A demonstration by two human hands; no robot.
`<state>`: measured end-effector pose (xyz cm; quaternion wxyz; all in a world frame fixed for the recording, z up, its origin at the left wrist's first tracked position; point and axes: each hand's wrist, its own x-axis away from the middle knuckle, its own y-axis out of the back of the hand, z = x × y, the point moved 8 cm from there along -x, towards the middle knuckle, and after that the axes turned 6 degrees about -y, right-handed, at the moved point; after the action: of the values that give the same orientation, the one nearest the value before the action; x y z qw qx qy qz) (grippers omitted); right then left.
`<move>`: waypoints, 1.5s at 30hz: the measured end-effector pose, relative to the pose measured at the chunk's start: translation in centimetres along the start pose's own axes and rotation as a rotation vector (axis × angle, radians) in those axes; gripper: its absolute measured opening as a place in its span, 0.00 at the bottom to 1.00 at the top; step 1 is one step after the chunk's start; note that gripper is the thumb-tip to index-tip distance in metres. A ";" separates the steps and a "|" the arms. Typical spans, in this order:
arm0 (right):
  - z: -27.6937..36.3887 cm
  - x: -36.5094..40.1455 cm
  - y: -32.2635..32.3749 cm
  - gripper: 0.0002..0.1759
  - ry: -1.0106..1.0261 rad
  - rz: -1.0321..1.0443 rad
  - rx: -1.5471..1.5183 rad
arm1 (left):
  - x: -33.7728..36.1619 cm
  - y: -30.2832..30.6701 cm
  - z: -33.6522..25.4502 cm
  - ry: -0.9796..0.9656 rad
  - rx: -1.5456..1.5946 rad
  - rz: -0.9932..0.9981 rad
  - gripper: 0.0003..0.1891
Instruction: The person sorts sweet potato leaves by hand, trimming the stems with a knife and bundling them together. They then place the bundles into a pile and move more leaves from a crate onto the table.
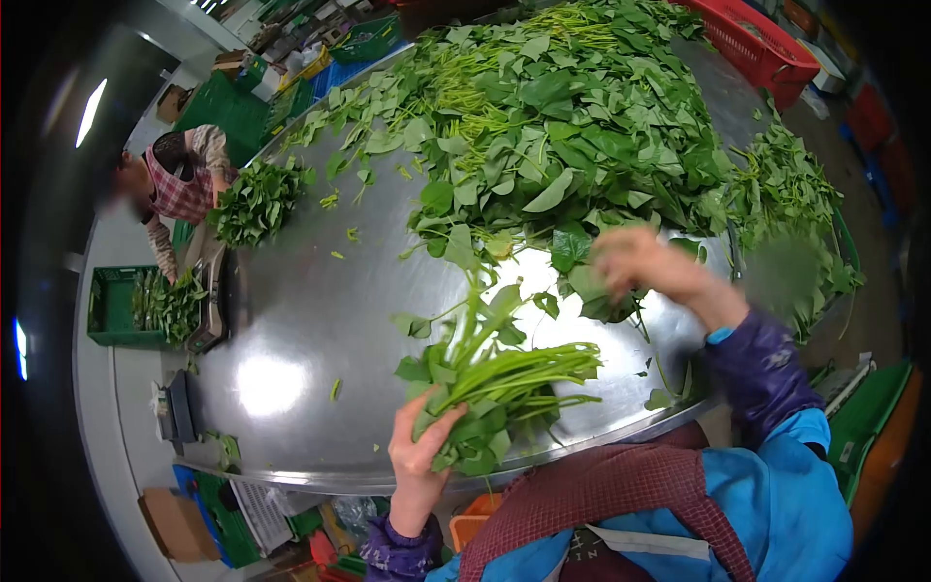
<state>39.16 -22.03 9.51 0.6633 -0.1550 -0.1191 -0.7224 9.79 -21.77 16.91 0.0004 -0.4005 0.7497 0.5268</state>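
My left hand [419, 448] is closed around a bunch of leafy greens [485, 393] above the near edge of the metal table [291, 339]; the pale green stems point right and the leaves hang below. To the right, my right hand [635, 264] is smeared by motion at the near side of a large pile of greens [572, 126]. Its fingers look bent, but whether they hold a leaf cannot be made out. A few loose leafy stems lie on the metal below that hand.
Across the table at the left, a person in a checked apron [179, 184] handles a bunch of greens [257, 202] beside a scale [211, 301]. A green crate [121, 306] stands beyond. A red crate [756, 44] is at the back right, and more greens [790, 184] lie at the right.
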 end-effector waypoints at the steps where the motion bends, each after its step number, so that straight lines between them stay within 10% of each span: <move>1: -1.1 -0.8 4.3 0.21 -0.036 -0.035 -0.106 | 0.3 0.4 0.5 0.016 0.002 -0.019 0.23; 3: -2.3 -1.1 7.3 0.23 -0.071 -0.074 -0.211 | 0.6 0.8 1.2 0.038 0.012 -0.032 0.23; 6: -0.9 0.2 4.4 0.30 0.174 -0.075 0.583 | 0.6 0.8 1.9 0.082 0.031 -0.060 0.24; 12: 0.3 -1.3 -5.7 0.26 0.029 0.278 -0.134 | 0.1 -0.4 0.6 0.029 0.142 0.014 0.22; 16: 0.7 -1.7 -9.4 0.17 0.032 0.366 -0.038 | -0.1 -1.0 -0.3 -0.030 0.206 0.062 0.19; 21: 3.0 -2.3 2.7 0.10 0.221 -0.353 -0.376 | 1.1 -0.8 2.1 0.197 0.312 -0.001 0.21; 26: -2.7 -0.9 -2.6 0.45 0.058 0.208 0.201 | 2.0 -1.5 4.9 0.415 0.505 -0.097 0.19; 31: -2.3 2.7 -11.9 0.43 0.070 0.518 0.047 | 2.6 -3.7 5.7 0.628 0.810 -0.158 0.17; 33: -2.6 3.1 -12.6 0.30 -0.082 0.620 0.445 | 2.9 -4.0 6.0 0.726 0.924 -0.193 0.18; 38: 0.6 1.0 0.7 0.11 0.029 0.053 0.203 | 4.4 -3.5 7.6 0.905 1.028 -0.284 0.17; 40: 0.4 0.4 4.5 0.13 0.006 -0.099 0.773 | 4.5 -3.6 8.1 0.869 1.006 -0.296 0.17; 42: 2.9 2.9 2.4 0.25 0.504 -0.611 1.594 | 4.5 -3.9 8.0 0.823 0.959 -0.296 0.17; 45: 1.8 1.3 -2.7 0.47 0.395 -0.123 0.900 | 3.4 -3.4 7.3 0.621 0.693 -0.234 0.17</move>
<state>36.51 -22.27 11.75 0.6304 0.2940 -0.3005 -0.6526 6.49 -18.44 9.51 -0.0308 -0.5971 0.7956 0.0979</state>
